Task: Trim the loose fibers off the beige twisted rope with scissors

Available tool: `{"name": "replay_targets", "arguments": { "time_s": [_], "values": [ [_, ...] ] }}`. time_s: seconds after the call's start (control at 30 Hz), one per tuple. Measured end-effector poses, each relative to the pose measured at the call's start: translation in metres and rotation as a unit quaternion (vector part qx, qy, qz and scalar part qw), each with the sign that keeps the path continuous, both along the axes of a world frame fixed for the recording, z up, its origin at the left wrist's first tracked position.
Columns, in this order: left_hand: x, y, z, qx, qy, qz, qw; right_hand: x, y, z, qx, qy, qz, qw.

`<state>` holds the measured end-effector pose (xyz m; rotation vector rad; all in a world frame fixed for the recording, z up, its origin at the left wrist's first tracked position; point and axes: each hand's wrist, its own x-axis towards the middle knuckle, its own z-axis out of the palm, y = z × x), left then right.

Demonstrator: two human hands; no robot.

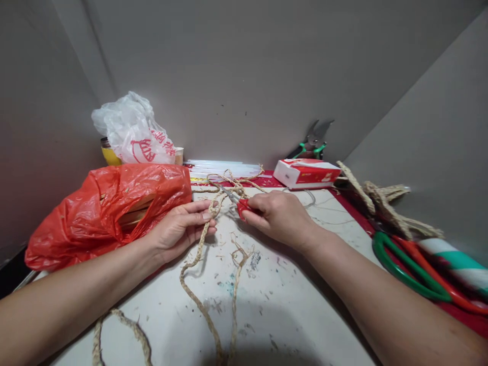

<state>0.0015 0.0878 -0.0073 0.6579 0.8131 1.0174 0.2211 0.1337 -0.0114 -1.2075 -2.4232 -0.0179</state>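
Observation:
Between thumb and fingers, my left hand (186,226) pinches a braided straw rope (195,262) a little above the white board (282,284). From that grip the rope hangs down and runs toward the near edge. My right hand (276,216) is closed around the red handles of small scissors (243,207). Their metal blades point up and left, close to the rope above my left fingers; whether they touch it I cannot tell. Loose rope lengths lie tangled behind the blades. Another strand with a frayed end (240,259) lies between my forearms.
A red plastic bag (114,203) holding wooden pieces lies left, a white bag (131,132) behind it. Clear sticks (224,168), a red-and-white box (307,174) and green-handled pruners (314,142) line the back. Large green-and-orange handles (412,269) and straw braids (389,203) sit right.

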Motion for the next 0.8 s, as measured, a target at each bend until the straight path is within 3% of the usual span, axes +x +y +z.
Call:
{"name": "replay_targets", "arguments": {
  "time_s": [0.07, 0.13, 0.33, 0.47, 0.53, 0.6, 0.8],
  "values": [
    [-0.001, 0.0, -0.001, -0.001, -0.005, -0.005, 1.0, -0.002, 0.001, -0.004, -0.055, 0.116, -0.017, 0.992],
    [-0.001, 0.001, -0.003, -0.001, -0.01, -0.019, 1.0, -0.007, -0.001, -0.006, -0.135, 0.238, -0.025, 0.962],
    [0.001, -0.004, -0.002, 0.001, -0.004, -0.096, 0.995, -0.026, -0.008, 0.0, -0.329, 0.464, -0.025, 0.822],
    [0.002, -0.009, -0.002, 0.017, 0.013, -0.136, 0.99, -0.031, -0.011, 0.007, -0.382, 0.587, -0.031, 0.713],
    [0.003, -0.01, -0.003, 0.031, 0.022, -0.145, 0.989, -0.032, -0.013, 0.011, -0.379, 0.628, -0.029, 0.679],
    [0.005, -0.012, -0.004, 0.042, 0.029, -0.144, 0.988, -0.033, -0.015, 0.014, -0.363, 0.648, -0.024, 0.669],
    [0.01, -0.013, -0.002, 0.036, 0.063, -0.11, 0.991, -0.039, -0.023, 0.012, -0.329, 0.626, 0.001, 0.707]
  ]
}}
